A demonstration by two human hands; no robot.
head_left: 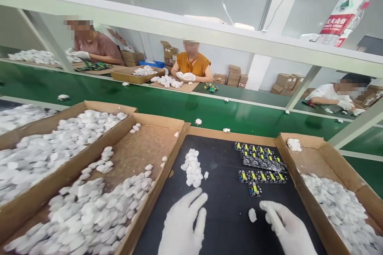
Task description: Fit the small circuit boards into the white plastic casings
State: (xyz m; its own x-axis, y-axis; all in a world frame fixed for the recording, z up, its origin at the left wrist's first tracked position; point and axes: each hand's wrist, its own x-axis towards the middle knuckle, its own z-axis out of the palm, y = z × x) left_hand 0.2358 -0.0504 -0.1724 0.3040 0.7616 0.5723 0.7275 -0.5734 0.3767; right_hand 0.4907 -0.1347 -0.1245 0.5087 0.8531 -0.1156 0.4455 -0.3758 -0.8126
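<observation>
Your left fingers (196,203) are lying spread and nearly straight, palm down over the black mat (221,215), holding nothing; whether the fingertips are touching the mat cannot be told. Your left hand (182,227) is wearing a white glove. Your right fingers (271,209) are curling inward, loosely closed; whether they are pinching anything cannot be told. Your right hand (289,229) is gloved as well.

A single white piece (252,214) is lying on the mat between the two hands, just beside your right fingertips and apart from them. Beyond your left fingers, a small pile of white pieces (192,168) is sitting on the mat. Beyond your right fingers, rows of small circuit boards (260,165) with yellow parts are lying flat; one loose board (254,188) is lying nearest, just ahead of the single white piece.

To the left of your left fingers, a cardboard tray (155,191) is holding many white pieces, with a second tray (44,191) further left, fuller. To the right of your right fingers, another cardboard tray (311,203) is holding white pieces too.

Far ahead of both hands, a green conveyor belt (179,105) is carrying scattered white pieces. Across it, three people are sitting at work: one in brown (98,48), one in orange (193,65), one in white (332,93). A plastic bottle (344,12) is lying on the shelf above right.
</observation>
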